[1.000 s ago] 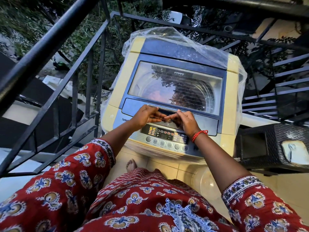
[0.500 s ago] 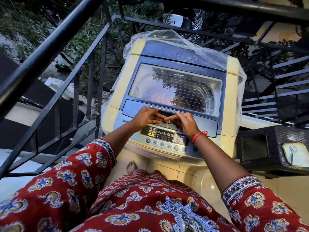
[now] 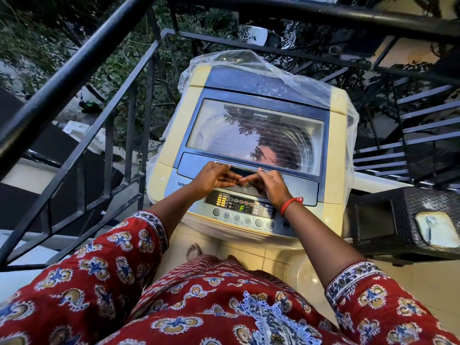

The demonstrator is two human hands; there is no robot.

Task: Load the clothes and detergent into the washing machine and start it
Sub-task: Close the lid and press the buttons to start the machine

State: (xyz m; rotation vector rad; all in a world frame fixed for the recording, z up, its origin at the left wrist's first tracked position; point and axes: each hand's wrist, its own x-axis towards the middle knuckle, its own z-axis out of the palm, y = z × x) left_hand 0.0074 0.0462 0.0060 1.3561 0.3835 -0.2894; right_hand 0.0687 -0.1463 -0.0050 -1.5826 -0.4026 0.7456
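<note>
Nearest the camera: red patterned garment across the bottom edge, cut off there; one bare foot on pale tiles at the base of the washing machine.

Left hand and right hand laid side by side on the front edge of the machine's lid, just behind the control panel. Fingers of both extended toward each other and lying nearly flat, fingertips almost meeting at the lid handle recess. Nothing held; hooked under the handle or only pressing on it: cannot tell. Red thread bracelet at the right wrist.

Machine: top-loading, cream body, blue lid frame, lid closed. Panel lit, green "F" on the display, row of round buttons below. Lid window reflective; drum ribs faintly visible, contents not discernible.

Clear plastic sheet bunched over the rear of the machine. Dark woven box right of the machine. Black railing left of and behind it.
</note>
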